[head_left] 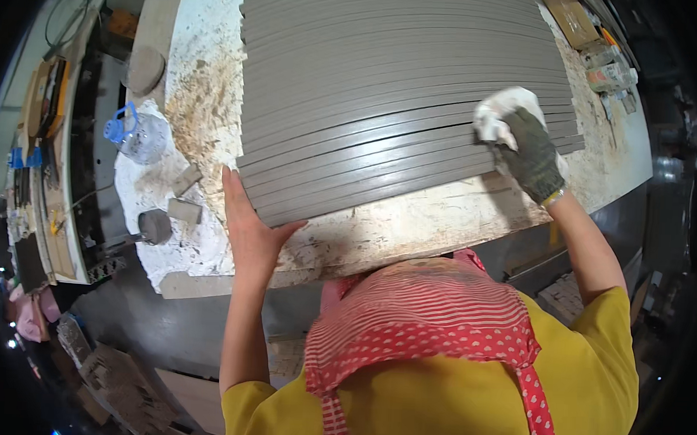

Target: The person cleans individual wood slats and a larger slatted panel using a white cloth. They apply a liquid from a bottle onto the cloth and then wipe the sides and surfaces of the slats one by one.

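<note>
Left hand (248, 227) flat, fingers together, against grey strip stack (400, 95) on desk (410, 228); gloved right hand (527, 144) fingers clamped on white rag (499, 114). Clear jug (138, 134) contents unclear.

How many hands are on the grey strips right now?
2. The bare left hand rests flat against the near-left corner of the grey strips. The right hand, in a grey-and-white glove, presses on their right end. No other hands show.

Bare left hand (251, 229) flat, fingers extended; gloved right hand (527, 144) curled, arm outstretched.
</note>
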`<state>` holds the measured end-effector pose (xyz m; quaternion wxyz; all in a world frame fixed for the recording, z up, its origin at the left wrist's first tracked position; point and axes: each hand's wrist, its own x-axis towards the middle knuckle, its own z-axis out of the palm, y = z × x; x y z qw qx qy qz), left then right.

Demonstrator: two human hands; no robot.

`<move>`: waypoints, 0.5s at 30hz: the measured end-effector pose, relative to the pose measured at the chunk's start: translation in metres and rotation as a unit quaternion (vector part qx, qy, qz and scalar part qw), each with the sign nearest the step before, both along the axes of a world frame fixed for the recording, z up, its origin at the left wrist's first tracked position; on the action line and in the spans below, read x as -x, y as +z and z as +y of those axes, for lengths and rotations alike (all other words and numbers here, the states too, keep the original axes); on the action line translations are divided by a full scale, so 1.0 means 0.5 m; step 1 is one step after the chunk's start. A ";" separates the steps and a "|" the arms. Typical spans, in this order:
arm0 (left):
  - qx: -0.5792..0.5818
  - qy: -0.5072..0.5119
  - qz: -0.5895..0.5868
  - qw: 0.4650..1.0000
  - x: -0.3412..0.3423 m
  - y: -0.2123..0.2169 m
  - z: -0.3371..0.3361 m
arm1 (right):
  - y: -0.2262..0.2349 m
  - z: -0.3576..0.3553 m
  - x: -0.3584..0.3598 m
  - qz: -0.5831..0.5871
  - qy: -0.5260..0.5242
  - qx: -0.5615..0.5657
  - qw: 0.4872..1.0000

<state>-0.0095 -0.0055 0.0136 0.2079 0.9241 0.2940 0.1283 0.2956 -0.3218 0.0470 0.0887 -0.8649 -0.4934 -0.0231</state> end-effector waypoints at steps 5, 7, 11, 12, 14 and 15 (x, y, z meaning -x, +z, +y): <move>0.060 -0.031 -0.054 0.996 -0.021 -0.008 0.007 | -0.098 0.109 0.114 0.127 0.068 -0.121 0.982; 0.058 -0.029 -0.057 0.996 -0.010 -0.010 0.006 | -0.051 0.228 0.208 0.286 0.138 -0.117 0.941; 0.071 -0.024 -0.043 0.996 0.006 -0.018 0.012 | 0.017 0.191 0.179 0.116 0.191 0.066 0.972; 0.063 -0.024 -0.041 0.997 0.008 -0.012 0.009 | -0.009 0.136 0.137 0.060 0.234 -0.055 0.969; 0.056 -0.021 -0.043 0.997 0.003 -0.004 0.007 | 0.013 0.105 0.116 0.010 0.232 0.009 0.973; 0.050 -0.030 -0.045 0.997 -0.005 -0.002 0.005 | -0.032 0.139 0.127 0.085 0.216 -0.020 0.972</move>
